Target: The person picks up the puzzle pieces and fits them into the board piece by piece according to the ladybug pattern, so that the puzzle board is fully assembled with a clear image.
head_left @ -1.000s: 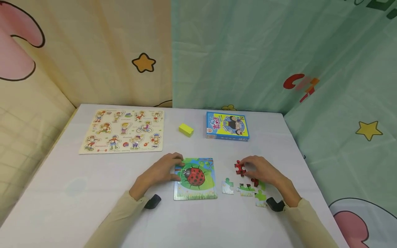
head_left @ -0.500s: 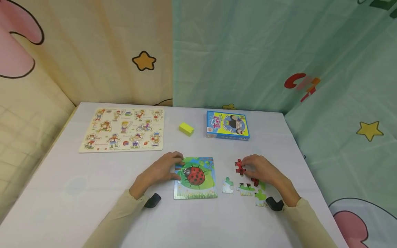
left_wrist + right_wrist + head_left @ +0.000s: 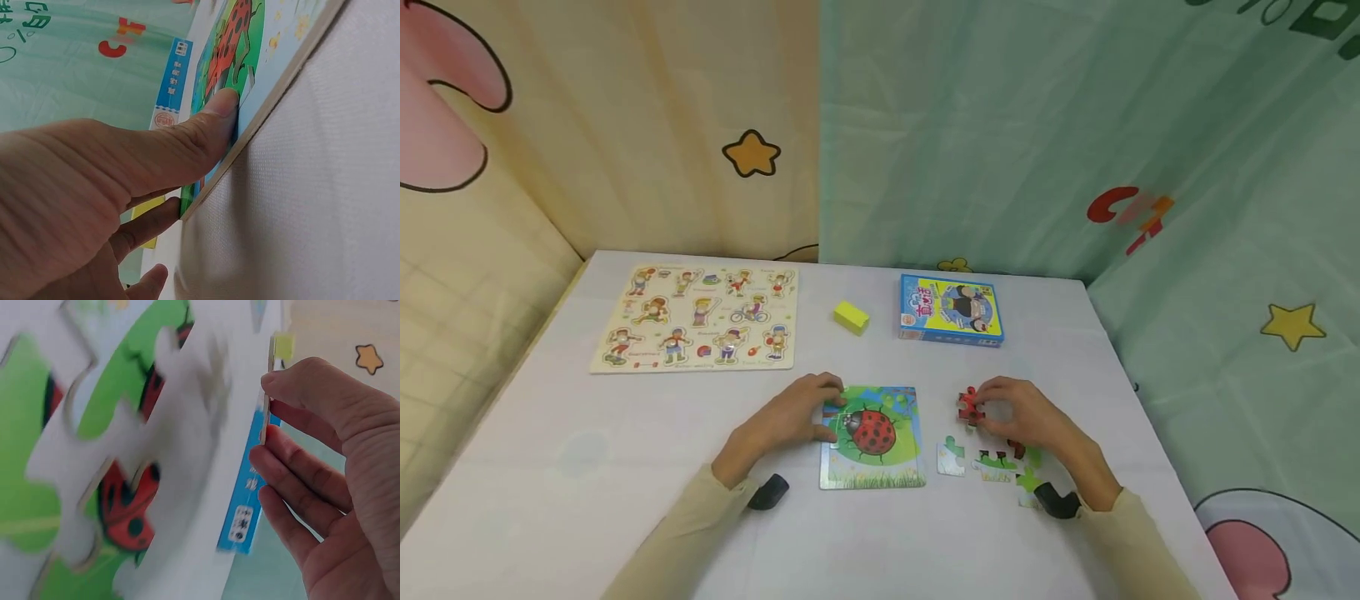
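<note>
In the head view, a square ladybug jigsaw board (image 3: pixel 882 477) lies flat in the middle of the table. My left hand (image 3: pixel 792 414) rests at its upper left; in the left wrist view the thumb (image 3: pixel 209 122) presses its printed face and a fingertip touches its corner. My right hand (image 3: pixel 1026 410) pinches a red jigsaw piece (image 3: pixel 970 410) between thumb and fingers. The right wrist view shows this piece edge-on (image 3: pixel 270 394), raised off the table. Several green, white and red loose pieces (image 3: pixel 996 467) lie below that hand; the wrist camera partly covers some of them.
A wooden peg puzzle board (image 3: pixel 700 318) with sports figures lies at the back left. Beside it are a yellow block (image 3: pixel 851 317) and a blue and yellow game box (image 3: pixel 951 310). Printed curtains (image 3: pixel 955 133) hang behind the white table (image 3: pixel 587 467).
My right hand has lifted the red jigsaw piece and shifted it slightly left, toward the ladybug board. The left hand stays on the board's edge.
</note>
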A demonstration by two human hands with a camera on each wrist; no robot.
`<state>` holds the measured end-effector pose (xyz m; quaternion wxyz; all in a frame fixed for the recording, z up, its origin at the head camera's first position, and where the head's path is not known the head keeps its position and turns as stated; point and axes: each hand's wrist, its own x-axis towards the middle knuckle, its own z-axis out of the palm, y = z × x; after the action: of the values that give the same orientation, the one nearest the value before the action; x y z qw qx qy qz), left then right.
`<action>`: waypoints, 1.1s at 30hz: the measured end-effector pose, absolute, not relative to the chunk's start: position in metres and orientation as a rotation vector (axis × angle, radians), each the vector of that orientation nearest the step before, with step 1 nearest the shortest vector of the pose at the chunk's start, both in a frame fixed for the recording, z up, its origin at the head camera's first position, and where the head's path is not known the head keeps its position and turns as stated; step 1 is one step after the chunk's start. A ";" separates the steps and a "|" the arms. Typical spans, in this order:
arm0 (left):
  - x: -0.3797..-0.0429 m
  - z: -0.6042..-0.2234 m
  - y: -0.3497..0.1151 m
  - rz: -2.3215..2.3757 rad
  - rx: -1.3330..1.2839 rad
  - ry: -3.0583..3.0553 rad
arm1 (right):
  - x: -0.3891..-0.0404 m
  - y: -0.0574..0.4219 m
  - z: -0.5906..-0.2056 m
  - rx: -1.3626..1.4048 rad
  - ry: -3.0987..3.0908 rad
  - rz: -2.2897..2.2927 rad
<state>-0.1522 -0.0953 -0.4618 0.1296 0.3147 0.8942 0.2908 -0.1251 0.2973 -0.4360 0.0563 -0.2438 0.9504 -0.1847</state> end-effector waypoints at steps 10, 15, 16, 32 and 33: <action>-0.153 -0.459 -0.096 0.844 0.902 2.600 | -0.120 0.255 -0.427 -0.874 2.863 -0.537; -0.154 -0.458 -0.099 0.839 0.905 2.599 | -0.120 0.232 -0.430 -0.939 2.814 -0.555; -0.155 -0.458 -0.099 0.838 0.907 2.599 | -0.120 0.228 -0.431 -0.955 2.813 -0.558; -0.153 -0.462 -0.096 0.840 0.903 2.585 | -0.122 0.180 -0.449 -1.105 2.760 -0.466; -0.153 -0.462 -0.096 0.837 0.901 2.588 | -0.122 0.178 -0.449 -1.110 2.758 -0.455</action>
<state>-0.1530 -0.0956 -0.4619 0.1376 0.3114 0.8947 0.2891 -0.1221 0.1778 -0.4490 0.0672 -0.3682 0.9150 -0.1508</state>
